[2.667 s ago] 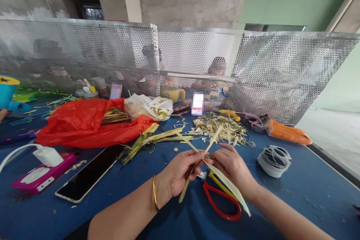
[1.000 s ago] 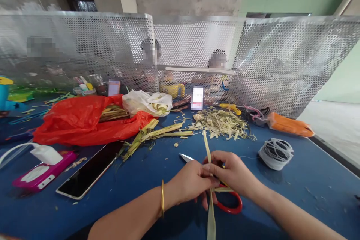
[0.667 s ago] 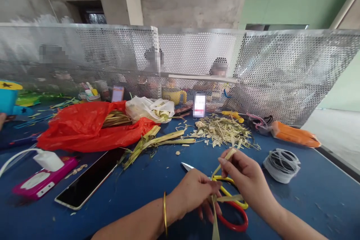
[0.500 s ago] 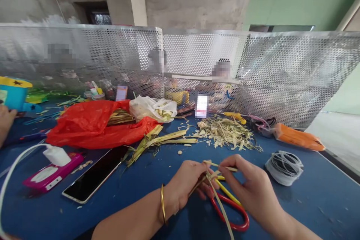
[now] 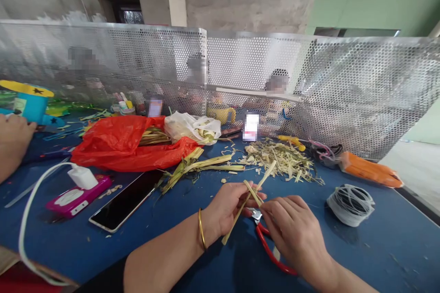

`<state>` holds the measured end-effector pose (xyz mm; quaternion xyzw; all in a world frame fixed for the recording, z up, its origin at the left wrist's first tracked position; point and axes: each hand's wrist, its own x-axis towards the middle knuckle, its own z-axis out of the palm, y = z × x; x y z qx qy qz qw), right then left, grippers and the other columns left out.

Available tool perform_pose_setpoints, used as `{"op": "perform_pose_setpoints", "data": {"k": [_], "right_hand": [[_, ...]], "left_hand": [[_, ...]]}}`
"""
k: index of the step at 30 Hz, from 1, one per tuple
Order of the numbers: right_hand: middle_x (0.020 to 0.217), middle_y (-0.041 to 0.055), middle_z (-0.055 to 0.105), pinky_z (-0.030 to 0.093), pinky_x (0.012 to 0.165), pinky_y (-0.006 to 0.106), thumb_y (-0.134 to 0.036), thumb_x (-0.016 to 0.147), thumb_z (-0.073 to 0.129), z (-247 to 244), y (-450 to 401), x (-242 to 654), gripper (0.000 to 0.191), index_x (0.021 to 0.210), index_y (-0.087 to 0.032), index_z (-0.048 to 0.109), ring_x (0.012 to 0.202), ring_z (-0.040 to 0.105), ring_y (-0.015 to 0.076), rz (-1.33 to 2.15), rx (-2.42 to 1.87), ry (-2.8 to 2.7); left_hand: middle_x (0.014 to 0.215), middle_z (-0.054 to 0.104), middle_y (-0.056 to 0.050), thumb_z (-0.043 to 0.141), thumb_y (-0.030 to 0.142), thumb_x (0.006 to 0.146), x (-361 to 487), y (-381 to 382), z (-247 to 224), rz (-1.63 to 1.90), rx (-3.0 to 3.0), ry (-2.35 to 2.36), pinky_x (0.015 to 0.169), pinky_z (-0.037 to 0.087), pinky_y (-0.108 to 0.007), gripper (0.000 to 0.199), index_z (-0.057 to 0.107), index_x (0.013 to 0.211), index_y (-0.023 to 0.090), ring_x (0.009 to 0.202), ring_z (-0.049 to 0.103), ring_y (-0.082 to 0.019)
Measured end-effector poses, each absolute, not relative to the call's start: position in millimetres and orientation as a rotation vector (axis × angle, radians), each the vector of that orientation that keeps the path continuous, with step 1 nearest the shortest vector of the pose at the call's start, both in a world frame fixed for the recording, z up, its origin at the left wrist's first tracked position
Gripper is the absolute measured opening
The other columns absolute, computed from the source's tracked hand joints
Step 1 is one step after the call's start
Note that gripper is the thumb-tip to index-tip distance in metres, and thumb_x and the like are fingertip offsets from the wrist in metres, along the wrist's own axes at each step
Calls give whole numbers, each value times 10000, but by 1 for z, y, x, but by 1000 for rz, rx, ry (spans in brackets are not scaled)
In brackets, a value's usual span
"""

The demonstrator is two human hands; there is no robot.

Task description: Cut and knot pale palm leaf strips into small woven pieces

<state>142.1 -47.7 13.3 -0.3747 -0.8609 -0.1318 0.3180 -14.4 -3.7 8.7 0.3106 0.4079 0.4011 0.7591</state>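
My left hand (image 5: 231, 205), with a gold bangle on its wrist, is closed on pale plant strips (image 5: 252, 192) that cross each other in front of its fingers. My right hand (image 5: 292, 222) pinches the strips at their lower right part, close beside the left fingers. One strip sticks up to the upper right and another slants down below my left hand. Under my hands lies a pair of scissors with red handles (image 5: 271, 254), partly covered by my right hand.
Strip scraps (image 5: 282, 158) are heaped behind my hands. A red bag (image 5: 113, 144), phone (image 5: 125, 203) and magenta power bank (image 5: 77, 199) lie left. A wire coil (image 5: 350, 205) and orange packet (image 5: 371, 169) lie right. Another person's hand (image 5: 13, 142) is far left.
My right hand has turned palm-down and moved slightly down and left, drawing the strips with it. The strips now form a clearer cross. The view has shifted a little.
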Motion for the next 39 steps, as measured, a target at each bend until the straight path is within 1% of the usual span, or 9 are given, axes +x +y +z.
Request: {"op": "perform_pose_setpoints", "data": {"k": [5,12,15,18,21,26,29,33,39], "right_hand": [[668,23,603,314,698,322,-144,926,442,11,-46,144,194,790,-171,579,628,532,146,-412,-1033,-2266],[774,43,619,305,728,344,-132,902,439,4,-47,142,179,806,-180,582,690,505,165,-426,-1038,-2371],[903,62,629,325,804,370,-153,898,451,7,-50,139,177,979,-186,606,794,520,192,-447,-1013,-2388],[897,61,621,329,910,398,-135,925,376,8,-52,136,271,1094,-171,584,837,533,196,-465,-860,-2498],[885,63,607,323,970,411,-106,928,322,4,-51,133,298,1045,-161,590,844,544,194,-501,-789,-2604],[855,60,588,380,916,413,-99,908,347,-5,-49,131,251,856,-177,579,828,547,206,-506,-801,-2643],[805,55,591,389,899,408,-105,919,330,-6,-49,132,270,830,-178,575,782,551,197,-502,-764,-2582],[782,41,624,413,814,359,-163,923,399,-2,-46,138,205,846,-195,587,748,568,172,-181,-910,-2285],[739,42,681,476,646,302,-414,826,603,-3,-28,145,239,778,-182,628,702,627,199,678,-1372,-1541]], "left_hand": [[956,716,-122,550,172,692,-17,-4,12,805,610,777,446,369,-171,231,683,868,103,712,650,-141],[981,702,-117,668,200,719,-16,-5,9,856,716,773,457,375,-164,184,690,879,114,732,634,-130],[906,699,-102,690,172,699,-12,-6,5,877,718,768,483,390,-177,173,687,857,100,630,597,-100],[831,692,-82,713,148,667,-9,-10,4,901,675,743,609,452,-211,192,683,849,92,660,611,-117],[756,674,-57,732,136,633,-6,-13,3,914,661,757,663,455,-220,210,681,831,90,682,614,-125],[696,645,-26,737,169,621,-3,-17,0,856,674,777,600,428,-219,217,676,820,110,612,581,-113],[713,650,-32,757,192,601,-2,-16,-2,841,725,748,624,418,-211,217,689,787,104,649,582,-113],[786,677,-58,776,238,604,-4,-15,-2,895,799,730,704,432,-242,288,711,849,100,714,597,-138],[803,679,-59,740,278,675,-6,-13,3,925,867,770,706,463,-275,265,722,879,109,633,585,-119]]}}
